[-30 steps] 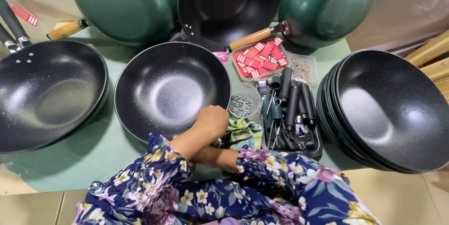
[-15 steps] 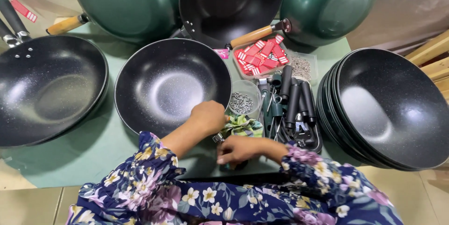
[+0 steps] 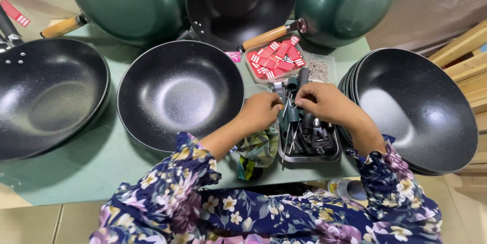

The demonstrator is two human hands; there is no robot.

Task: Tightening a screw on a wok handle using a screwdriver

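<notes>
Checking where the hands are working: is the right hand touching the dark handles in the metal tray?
Touching. The head view shows the right hand lying on the dark handles, fingers curled over them above the metal tray.

a tray of handles (image 3: 309,140) sits low and right of centre on the table (image 3: 76,173); both hands meet above it, the left hand (image 3: 263,112) at its left edge, the right hand (image 3: 324,103) over its upper part; a wok (image 3: 180,94) lies left of the tray, a stack of woks (image 3: 421,107) right; a crumpled cloth (image 3: 256,152) lies at the tray's lower left; a box of tags (image 3: 274,61) sits behind it; three more pans line the top of the frame; another wok (image 3: 48,97) fills the far left.
</notes>
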